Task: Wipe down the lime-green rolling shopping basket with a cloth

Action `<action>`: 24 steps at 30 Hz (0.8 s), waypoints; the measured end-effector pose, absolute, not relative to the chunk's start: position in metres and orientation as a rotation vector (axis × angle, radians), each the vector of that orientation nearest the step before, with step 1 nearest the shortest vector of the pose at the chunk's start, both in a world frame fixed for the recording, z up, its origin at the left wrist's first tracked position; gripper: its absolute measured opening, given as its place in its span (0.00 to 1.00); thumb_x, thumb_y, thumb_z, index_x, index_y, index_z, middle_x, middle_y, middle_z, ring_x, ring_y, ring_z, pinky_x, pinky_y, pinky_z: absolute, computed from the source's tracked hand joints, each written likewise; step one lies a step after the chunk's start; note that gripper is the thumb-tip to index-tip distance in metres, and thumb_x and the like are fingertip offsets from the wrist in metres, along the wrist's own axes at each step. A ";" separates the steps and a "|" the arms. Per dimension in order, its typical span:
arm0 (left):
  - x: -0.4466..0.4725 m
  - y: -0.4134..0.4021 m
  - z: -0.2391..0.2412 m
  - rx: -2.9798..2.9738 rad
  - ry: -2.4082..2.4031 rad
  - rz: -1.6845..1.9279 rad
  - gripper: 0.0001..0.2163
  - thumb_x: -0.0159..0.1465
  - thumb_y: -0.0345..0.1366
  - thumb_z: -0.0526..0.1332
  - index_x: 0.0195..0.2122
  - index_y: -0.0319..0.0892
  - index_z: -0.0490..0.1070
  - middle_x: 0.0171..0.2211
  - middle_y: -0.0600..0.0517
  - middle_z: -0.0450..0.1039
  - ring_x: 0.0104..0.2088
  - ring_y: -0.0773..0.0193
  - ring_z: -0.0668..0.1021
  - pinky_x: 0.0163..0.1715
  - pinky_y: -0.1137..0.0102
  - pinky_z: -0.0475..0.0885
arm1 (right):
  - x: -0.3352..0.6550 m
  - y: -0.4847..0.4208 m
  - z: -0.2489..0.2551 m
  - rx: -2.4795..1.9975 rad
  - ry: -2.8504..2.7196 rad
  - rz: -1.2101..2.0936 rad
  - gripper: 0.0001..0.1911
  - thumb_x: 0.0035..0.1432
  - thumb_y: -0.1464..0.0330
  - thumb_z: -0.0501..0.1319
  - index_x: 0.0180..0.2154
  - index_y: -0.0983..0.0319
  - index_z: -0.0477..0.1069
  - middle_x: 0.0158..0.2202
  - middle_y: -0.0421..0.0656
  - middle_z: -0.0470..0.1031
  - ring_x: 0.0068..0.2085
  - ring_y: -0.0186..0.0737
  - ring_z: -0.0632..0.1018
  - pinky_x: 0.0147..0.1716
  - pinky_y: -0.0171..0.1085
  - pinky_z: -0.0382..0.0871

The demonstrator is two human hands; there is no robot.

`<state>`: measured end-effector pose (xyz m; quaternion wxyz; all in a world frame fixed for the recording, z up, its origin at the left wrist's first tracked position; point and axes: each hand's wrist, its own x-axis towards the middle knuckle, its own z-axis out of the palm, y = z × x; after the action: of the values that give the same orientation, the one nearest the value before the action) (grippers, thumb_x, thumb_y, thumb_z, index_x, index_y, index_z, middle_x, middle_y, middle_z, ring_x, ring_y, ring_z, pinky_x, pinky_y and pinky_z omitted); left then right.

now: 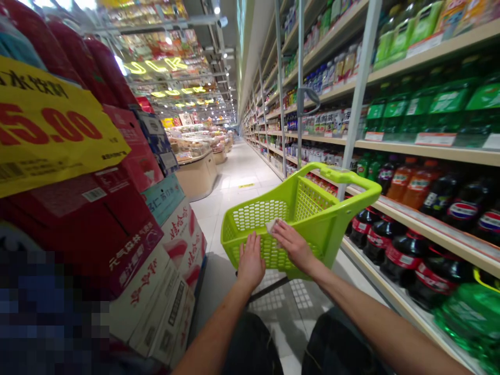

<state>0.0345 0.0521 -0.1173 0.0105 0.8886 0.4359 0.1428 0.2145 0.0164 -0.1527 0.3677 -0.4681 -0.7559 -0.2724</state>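
A lime-green plastic shopping cart [332, 229] with a perforated basket stands in front of my knees, its handle toward the right. My right hand [295, 247] is at the near side of the basket and holds a crumpled white tissue [272, 225] under its fingers, at the upper rim. My left hand [251, 263] is against or just in front of the same side wall, fingers stretched out, with nothing visible in it. Whether its fingertips touch the plastic I cannot tell. The palms of both hands are turned away from me.
Drink shelves [429, 146] run along the right, with cola bottles [402, 255] at the bottom. Stacked drink cartons [156, 281] rise close on the left under a yellow price sign [54, 125]. A tiled aisle [242, 161] leads away past bulk-food counters [197, 174].
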 end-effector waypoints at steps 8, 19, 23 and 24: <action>0.054 0.041 -0.115 2.838 1.265 0.395 0.32 0.53 0.28 0.51 0.60 0.34 0.46 0.63 0.45 0.41 0.62 0.58 0.47 0.59 0.57 0.47 | 0.228 -0.008 -0.189 -1.218 -2.058 -0.674 0.17 0.60 0.75 0.48 0.47 0.61 0.68 0.49 0.47 0.71 0.58 0.39 0.61 0.52 0.44 0.64; 0.080 0.029 -0.108 2.888 1.178 0.409 0.31 0.53 0.29 0.51 0.60 0.35 0.46 0.63 0.45 0.42 0.62 0.58 0.47 0.59 0.57 0.48 | 0.253 -0.026 -0.209 -1.279 -2.012 -0.751 0.17 0.60 0.76 0.47 0.45 0.62 0.69 0.45 0.46 0.74 0.56 0.38 0.64 0.49 0.41 0.67; 0.089 0.025 -0.109 2.887 1.174 0.403 0.31 0.53 0.28 0.51 0.60 0.35 0.47 0.63 0.45 0.42 0.62 0.58 0.47 0.59 0.57 0.48 | 0.263 -0.025 -0.167 -1.303 -1.831 -0.726 0.21 0.59 0.78 0.46 0.51 0.61 0.64 0.53 0.47 0.66 0.60 0.40 0.56 0.54 0.47 0.60; 0.092 0.024 -0.108 2.889 1.162 0.403 0.31 0.53 0.28 0.51 0.60 0.34 0.47 0.63 0.45 0.42 0.62 0.58 0.46 0.59 0.57 0.48 | 0.266 -0.022 -0.154 -1.316 -1.779 -0.728 0.21 0.59 0.78 0.46 0.52 0.61 0.63 0.55 0.48 0.64 0.61 0.41 0.54 0.56 0.49 0.58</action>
<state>0.0923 0.0235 -0.1081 0.0008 0.9201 0.3702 0.1284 0.2658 -0.0217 -0.1543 0.3949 -0.5191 -0.7016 -0.2869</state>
